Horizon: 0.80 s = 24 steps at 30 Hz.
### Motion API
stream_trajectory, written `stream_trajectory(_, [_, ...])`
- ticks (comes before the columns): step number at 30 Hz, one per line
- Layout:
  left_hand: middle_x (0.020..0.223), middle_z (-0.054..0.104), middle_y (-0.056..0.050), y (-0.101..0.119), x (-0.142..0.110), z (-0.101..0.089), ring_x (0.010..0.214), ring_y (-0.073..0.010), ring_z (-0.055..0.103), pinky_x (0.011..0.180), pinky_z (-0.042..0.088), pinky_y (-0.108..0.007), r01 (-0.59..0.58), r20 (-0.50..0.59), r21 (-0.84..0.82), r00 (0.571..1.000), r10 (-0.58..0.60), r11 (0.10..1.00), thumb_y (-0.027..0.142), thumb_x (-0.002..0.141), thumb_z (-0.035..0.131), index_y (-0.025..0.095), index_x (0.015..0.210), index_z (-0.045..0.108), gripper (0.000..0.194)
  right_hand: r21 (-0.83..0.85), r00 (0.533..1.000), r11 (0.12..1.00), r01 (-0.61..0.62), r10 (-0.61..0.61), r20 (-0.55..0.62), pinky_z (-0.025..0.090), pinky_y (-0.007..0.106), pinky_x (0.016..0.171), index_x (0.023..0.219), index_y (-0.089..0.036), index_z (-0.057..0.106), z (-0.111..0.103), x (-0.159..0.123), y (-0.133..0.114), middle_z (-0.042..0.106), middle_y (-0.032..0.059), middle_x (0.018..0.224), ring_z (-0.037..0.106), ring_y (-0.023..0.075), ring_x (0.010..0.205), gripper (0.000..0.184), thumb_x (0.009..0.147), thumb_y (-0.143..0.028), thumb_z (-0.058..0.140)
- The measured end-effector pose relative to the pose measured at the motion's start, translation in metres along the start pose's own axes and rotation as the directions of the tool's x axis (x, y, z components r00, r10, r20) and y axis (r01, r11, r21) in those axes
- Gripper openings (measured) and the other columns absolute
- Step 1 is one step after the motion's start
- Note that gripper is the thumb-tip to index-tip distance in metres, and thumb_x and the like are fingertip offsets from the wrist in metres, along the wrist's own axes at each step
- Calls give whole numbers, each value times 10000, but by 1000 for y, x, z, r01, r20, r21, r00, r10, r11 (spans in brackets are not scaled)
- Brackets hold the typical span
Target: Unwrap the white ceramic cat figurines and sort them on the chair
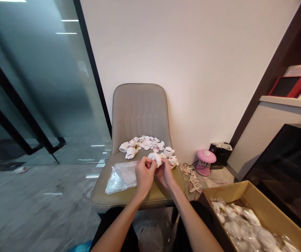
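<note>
Over the front of the chair seat, my left hand [144,175] and my right hand [165,173] are closed around a small white figurine [155,157]. The left thumb and fingers press at its rounded end, while the right fingers grip its other side. Part of the figurine is hidden by the fingers. Beyond lies a pile of white round discs [150,142]. White slotted coin banks [131,153] lie to the left of the pile, and more white figurines [173,161] with red and green marks sit by my right hand. Clear plastic bags [121,177] lie flat beside my left hand.
The grey-beige chair [141,112] stands against a white wall. An open cardboard box [234,190] of bagged white figurines is at lower right. A pink lamp-like device [205,161], loose strips [194,182] and a black box [221,154] are on the floor. Glass doors [61,80] stand left.
</note>
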<state>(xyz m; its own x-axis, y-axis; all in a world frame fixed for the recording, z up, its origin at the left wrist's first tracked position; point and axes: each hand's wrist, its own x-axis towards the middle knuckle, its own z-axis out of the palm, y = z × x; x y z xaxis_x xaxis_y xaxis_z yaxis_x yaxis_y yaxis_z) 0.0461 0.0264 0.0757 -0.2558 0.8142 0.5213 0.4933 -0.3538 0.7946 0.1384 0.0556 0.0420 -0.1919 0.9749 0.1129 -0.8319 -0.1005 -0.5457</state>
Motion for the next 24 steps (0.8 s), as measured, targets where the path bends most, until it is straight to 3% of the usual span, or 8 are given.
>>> stream_trajectory(15, [619, 499, 42, -5, 8, -4, 583, -138, 465, 591, 330, -269, -131, 70, 107, 990, 124, 986, 350, 909, 577, 210, 736, 541, 225, -27, 1000, 1000, -14, 13, -18, 557, 313, 760, 1005, -233, 673, 0, 1, 2, 754, 6, 940, 681, 221, 936, 302, 807, -461, 666])
stream_trajectory(20, [882, 606, -35, -5, 13, -9, 840, -201, 581, 770, 452, -327, -261, -49, 107, 963, 267, 960, 326, 937, 546, 206, 933, 578, 124, -37, 1000, 999, -24, 24, -11, 562, 309, 731, 1048, -222, 669, 10, -4, -1, 757, 19, 953, 694, 211, 886, 346, 808, -465, 724])
stream_trajectory(24, [1057, 638, -74, -7, 20, -14, 1021, -227, 597, 920, 464, -371, -371, 12, 67, 928, 371, 926, 299, 962, 508, 199, 1079, 581, 171, -73, 1000, 997, -30, 30, 0, 560, 292, 699, 1042, -220, 661, 10, -7, 2, 750, 21, 955, 694, 195, 848, 348, 802, -453, 755])
